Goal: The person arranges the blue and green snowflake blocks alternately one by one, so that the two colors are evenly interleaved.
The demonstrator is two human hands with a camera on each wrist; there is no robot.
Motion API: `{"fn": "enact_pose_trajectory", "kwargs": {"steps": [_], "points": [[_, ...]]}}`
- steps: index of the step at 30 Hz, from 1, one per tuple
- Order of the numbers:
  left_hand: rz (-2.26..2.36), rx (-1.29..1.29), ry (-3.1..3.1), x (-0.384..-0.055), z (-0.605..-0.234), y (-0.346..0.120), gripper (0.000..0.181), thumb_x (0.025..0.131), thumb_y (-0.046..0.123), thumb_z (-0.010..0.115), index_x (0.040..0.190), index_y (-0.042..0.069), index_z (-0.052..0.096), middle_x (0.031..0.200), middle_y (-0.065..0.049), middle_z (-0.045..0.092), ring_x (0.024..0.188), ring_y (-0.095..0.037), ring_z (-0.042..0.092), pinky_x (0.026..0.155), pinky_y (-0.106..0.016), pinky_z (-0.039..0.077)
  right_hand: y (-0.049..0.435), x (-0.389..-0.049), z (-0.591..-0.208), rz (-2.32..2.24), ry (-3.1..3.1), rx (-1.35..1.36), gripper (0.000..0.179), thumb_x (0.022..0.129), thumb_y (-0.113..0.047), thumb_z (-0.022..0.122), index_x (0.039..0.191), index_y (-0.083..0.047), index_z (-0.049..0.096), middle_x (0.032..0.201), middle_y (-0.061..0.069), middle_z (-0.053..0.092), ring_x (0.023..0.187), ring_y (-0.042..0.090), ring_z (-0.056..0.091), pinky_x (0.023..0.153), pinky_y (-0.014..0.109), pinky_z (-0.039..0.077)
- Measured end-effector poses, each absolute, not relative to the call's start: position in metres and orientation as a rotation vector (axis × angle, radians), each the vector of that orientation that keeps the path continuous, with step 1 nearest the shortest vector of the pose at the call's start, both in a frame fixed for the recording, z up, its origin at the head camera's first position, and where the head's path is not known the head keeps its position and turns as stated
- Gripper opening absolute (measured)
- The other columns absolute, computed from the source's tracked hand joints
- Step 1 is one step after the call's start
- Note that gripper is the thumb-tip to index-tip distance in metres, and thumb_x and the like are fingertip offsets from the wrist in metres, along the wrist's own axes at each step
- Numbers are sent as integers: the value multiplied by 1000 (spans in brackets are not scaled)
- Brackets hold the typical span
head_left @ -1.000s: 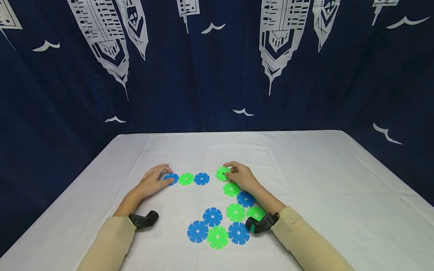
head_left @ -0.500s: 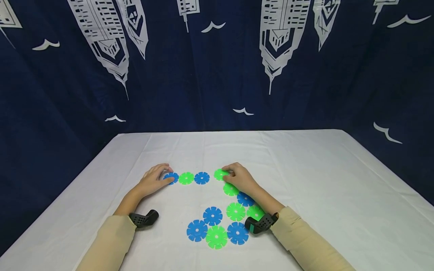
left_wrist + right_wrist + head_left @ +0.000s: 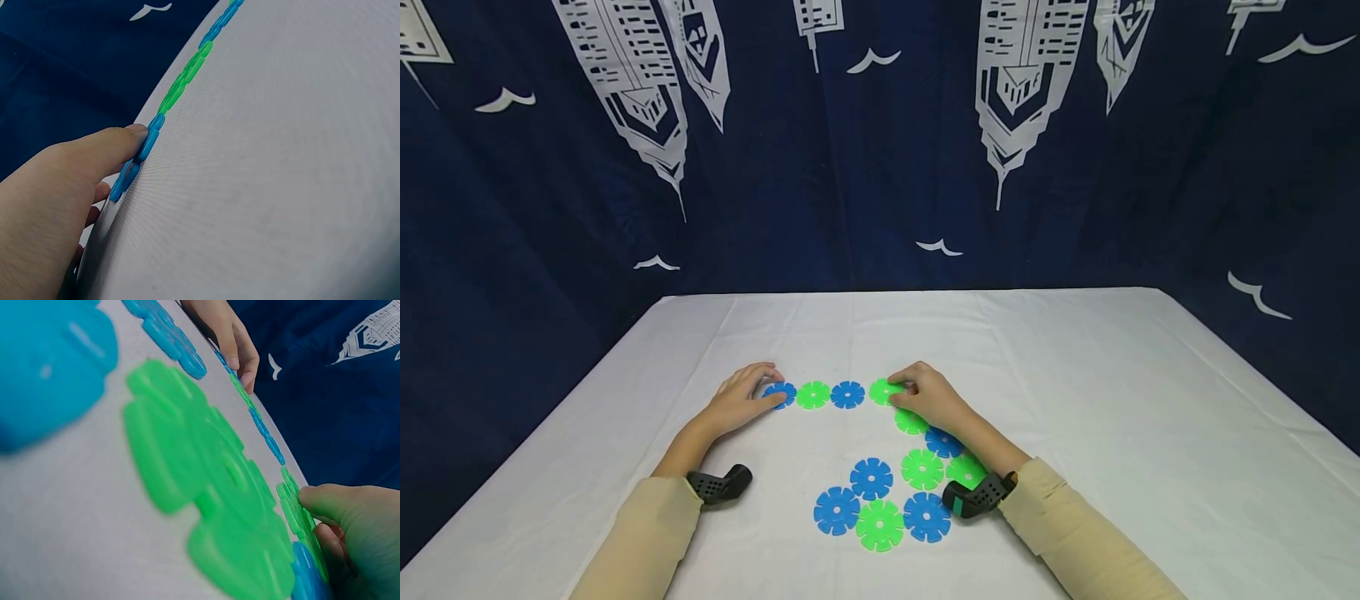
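My left hand (image 3: 737, 403) lies at the left end of a row, thumb and fingers about a blue notched disc (image 3: 779, 392). Up close in the left wrist view, the thumb rests on that blue disc's edge. A green notched disc (image 3: 813, 395) and another blue disc (image 3: 847, 395) continue the row rightward. My right hand (image 3: 934, 398) holds a green notched disc (image 3: 880, 392) between thumb and forefinger, low over the cloth. A narrow gap separates it from the row's last blue disc. Just below the hand sits another green disc (image 3: 912, 422), partly covered by it.
Several more blue and green discs lie nearer me, among them a blue disc (image 3: 872, 478), a green disc (image 3: 880, 525) and a blue disc (image 3: 927, 517) beside the right wrist camera (image 3: 977, 496). White cloth (image 3: 1120, 400) covers the table; a dark blue curtain (image 3: 850, 183) hangs behind.
My right hand has moved slightly left and toward me with its green disc, which now lies closer to the row. My left hand has stayed in place.
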State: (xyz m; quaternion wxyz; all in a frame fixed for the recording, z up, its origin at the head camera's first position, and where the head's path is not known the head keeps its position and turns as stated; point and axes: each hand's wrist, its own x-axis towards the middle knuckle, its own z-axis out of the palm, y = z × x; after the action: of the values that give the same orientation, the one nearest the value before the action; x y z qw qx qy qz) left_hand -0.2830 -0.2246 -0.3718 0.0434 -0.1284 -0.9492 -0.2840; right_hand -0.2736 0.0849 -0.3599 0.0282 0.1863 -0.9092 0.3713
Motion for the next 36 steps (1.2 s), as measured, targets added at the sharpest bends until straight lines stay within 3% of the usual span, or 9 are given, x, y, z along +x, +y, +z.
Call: {"fn": "enact_pose_trajectory", "kwargs": {"steps": [36], "points": [[-890,-400,-2906,-283,-371,-227,39,85,41,58,112,13,54,143,-15,36,135,-38,23,107,-60,11,83,-272,-362,1064,-2824,688,36,83,-18,62,117,-6,59,102,9,53,70,11,42,62,23,36]]}}
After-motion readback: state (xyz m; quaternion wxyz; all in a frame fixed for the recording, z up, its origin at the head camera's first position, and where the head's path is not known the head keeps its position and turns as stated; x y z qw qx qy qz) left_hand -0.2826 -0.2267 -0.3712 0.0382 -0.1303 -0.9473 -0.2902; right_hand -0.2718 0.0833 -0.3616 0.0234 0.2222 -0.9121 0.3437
